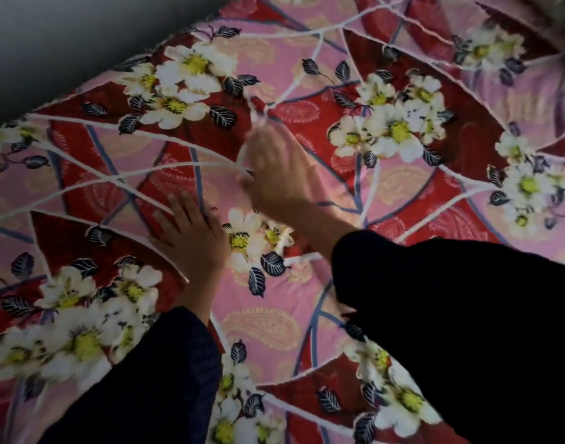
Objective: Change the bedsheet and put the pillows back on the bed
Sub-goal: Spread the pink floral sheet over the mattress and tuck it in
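A bedsheet (354, 193) with red and pink panels, white flowers and dark leaves covers the whole bed. My left hand (191, 235) lies flat on it with fingers straight and spread, pointing up and left. My right hand (274, 174) is just beyond, blurred with motion, its fingers stretched out over the fabric near a small raised crease (261, 110). Dark sleeves cover both forearms. No pillow can be made out clearly.
A grey wall (66, 43) runs along the far edge of the bed at the upper left. At the top right corner lies a blurred, paler heap (560, 14) whose nature I cannot tell. The sheet fills the remaining view.
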